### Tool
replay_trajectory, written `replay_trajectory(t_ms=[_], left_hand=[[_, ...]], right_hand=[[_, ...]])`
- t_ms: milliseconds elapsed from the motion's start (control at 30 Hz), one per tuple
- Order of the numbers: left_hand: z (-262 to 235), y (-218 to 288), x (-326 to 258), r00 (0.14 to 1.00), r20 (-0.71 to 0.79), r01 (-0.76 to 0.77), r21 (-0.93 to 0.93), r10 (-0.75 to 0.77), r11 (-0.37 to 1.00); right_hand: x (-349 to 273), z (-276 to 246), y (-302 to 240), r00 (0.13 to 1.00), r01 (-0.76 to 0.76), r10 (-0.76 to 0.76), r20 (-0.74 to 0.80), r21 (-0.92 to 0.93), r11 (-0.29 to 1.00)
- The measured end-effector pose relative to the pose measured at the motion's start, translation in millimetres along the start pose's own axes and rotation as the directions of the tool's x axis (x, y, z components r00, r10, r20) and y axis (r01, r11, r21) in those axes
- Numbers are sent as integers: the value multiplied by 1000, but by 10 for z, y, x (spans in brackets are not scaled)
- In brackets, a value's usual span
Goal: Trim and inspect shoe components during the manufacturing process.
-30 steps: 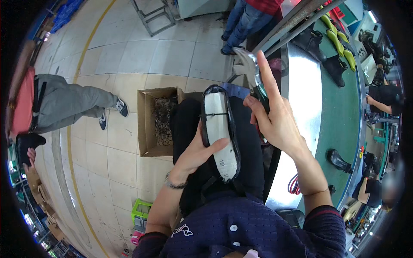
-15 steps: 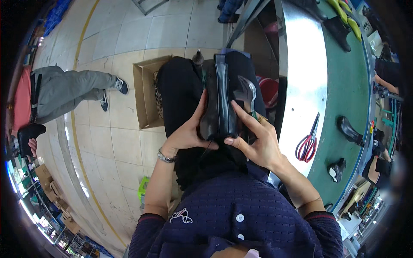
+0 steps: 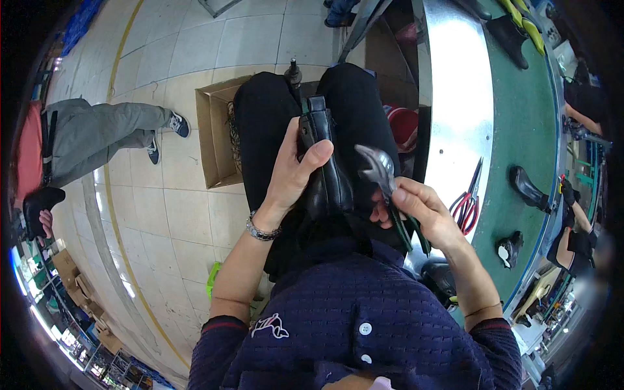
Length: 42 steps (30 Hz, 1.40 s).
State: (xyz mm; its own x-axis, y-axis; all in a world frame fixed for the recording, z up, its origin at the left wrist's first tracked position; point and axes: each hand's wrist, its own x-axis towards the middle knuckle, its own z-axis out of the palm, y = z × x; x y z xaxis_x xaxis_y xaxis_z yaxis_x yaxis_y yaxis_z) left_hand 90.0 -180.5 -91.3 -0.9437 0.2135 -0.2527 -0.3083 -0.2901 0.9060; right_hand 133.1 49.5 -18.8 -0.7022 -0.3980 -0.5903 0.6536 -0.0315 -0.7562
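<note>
My left hand (image 3: 292, 174) grips a black leather shoe (image 3: 327, 170) that stands on its end on my lap, thumb across its upper side. My right hand (image 3: 422, 211) holds metal pincers (image 3: 383, 182) with green handles, jaws up and just to the right of the shoe. A metal bracelet sits on my left wrist. I sit in black trousers and a dark blue knitted top.
An open cardboard box (image 3: 214, 133) with scraps stands on the tiled floor left of my knees. On the right runs a green conveyor belt (image 3: 520, 123) with black shoes (image 3: 528, 188) and red scissors (image 3: 469, 201) at its steel edge. Another person's grey-trousered legs (image 3: 104, 133) stretch out at left.
The shoe has turned from sole-up with its white underside showing to upright on my lap. My right hand came down from raised beside it and now holds the pincers by the shoe.
</note>
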Motion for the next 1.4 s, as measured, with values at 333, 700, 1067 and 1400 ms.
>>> replay_trajectory(t_ms=[333,700,1067,1400], left_hand=[[85,2,-80,1000,-25,-1,69,2,998],[90,-95,-192,994,-103,53,197,-33,979],[104,-82,-72,987,-158,46,120,-27,992],[-44,-181,-8,991,-121,-53,64,60,997]], right_hand=[[257,-57,-171,879,-256,364,308,-338,905],[332,82,-452,888,45,351,297,-816,577],[309,245,-405,929,-84,341,143,-816,572],[300,285,-403,982,94,98,160,-872,480]])
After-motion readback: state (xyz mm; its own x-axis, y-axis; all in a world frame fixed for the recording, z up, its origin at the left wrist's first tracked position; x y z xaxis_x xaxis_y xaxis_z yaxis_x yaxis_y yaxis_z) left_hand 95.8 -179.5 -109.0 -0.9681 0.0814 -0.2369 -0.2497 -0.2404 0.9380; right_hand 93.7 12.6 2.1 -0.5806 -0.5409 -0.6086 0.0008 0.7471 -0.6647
